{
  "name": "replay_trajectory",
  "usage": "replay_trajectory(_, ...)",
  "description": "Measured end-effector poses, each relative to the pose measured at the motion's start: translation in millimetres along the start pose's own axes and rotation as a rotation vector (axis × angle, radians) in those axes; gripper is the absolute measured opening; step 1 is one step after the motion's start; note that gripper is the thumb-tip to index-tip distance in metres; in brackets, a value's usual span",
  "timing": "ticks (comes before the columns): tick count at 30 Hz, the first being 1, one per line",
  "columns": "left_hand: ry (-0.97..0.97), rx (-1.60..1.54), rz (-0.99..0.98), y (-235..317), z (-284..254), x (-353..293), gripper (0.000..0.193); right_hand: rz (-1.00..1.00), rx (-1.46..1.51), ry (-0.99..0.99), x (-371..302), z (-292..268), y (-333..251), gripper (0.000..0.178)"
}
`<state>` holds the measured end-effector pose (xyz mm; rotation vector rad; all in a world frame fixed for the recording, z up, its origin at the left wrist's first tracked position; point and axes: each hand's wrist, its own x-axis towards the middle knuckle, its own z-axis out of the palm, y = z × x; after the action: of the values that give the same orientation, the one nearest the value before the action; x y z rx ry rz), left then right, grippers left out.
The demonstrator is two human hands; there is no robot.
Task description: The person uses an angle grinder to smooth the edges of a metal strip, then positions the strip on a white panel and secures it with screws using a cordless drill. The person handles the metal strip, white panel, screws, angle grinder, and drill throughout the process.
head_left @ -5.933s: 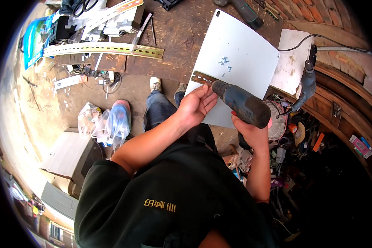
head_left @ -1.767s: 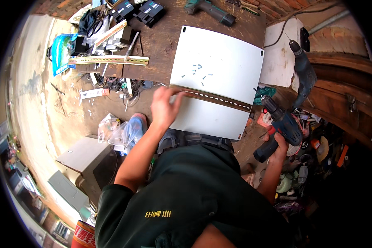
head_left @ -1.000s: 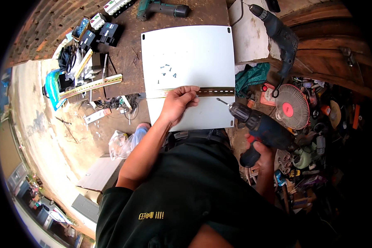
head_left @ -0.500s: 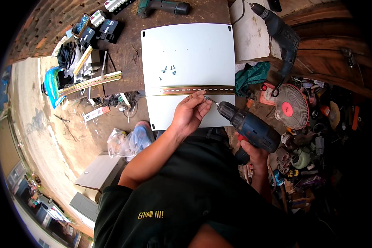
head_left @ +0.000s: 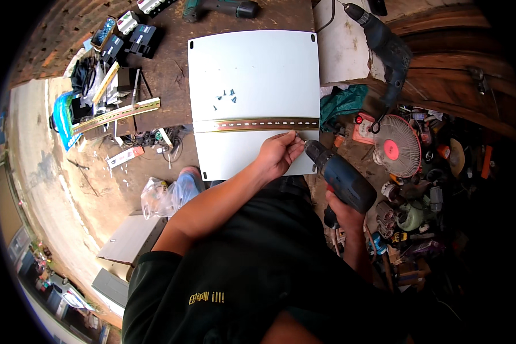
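- Rail [head_left: 255, 125] is lying across the white panel [head_left: 269, 86], running from nine to three o'clock, a little to the six o'clock side of the panel's centre.
- Panel is resting on the bench [head_left: 175, 66] and jutting past its edge at six o'clock, toward the person's waist.
- Left hand [head_left: 278, 155] is hovering over the panel at five o'clock from its centre; thumb and fingertips are drawing together beside the drill's nose, but I cannot tell what they are pinching.
- Right hand [head_left: 345, 211] is gripping the blue drill [head_left: 347, 180], fingers wrapping its handle and partly hiding behind its body; the nose is pointing between ten and eleven o'clock, near the rail.
- Loose screws [head_left: 233, 100] are lying on the panel at ten o'clock from its centre.
- Second rail [head_left: 117, 116] is lying at nine o'clock from the panel, green cloth [head_left: 344, 106] is bunching at three, and another drill [head_left: 390, 63] is hanging at two.
- Fan [head_left: 399, 146] is standing between three and four o'clock.
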<state>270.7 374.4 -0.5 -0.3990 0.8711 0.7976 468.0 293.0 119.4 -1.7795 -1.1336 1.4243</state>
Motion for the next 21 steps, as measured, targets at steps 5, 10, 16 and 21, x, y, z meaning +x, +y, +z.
replay_trajectory(5, -0.037, 0.059, -0.017, -11.0, 4.2, 23.7, 0.014, 0.047, -0.128, 0.074, 11.6, 8.9, 0.4, 0.031)
replay_trajectory(10, 0.024, 0.104, -0.029, -12.5, 6.4, 25.8, 0.014, -0.048, -0.110, 0.118, 19.3, 15.5, 0.8, 0.025)
replay_trajectory(16, 0.042, 0.234, -0.024, -14.2, 7.6, 25.3, 0.016, -0.012, -0.056, 0.133, 23.8, 17.9, 4.5, 0.025)
replay_trajectory(21, 0.055, 0.254, -0.007, -15.1, 8.6, 23.9, 0.015, 0.007, -0.079, 0.126, 27.4, 19.2, 2.3, 0.023)
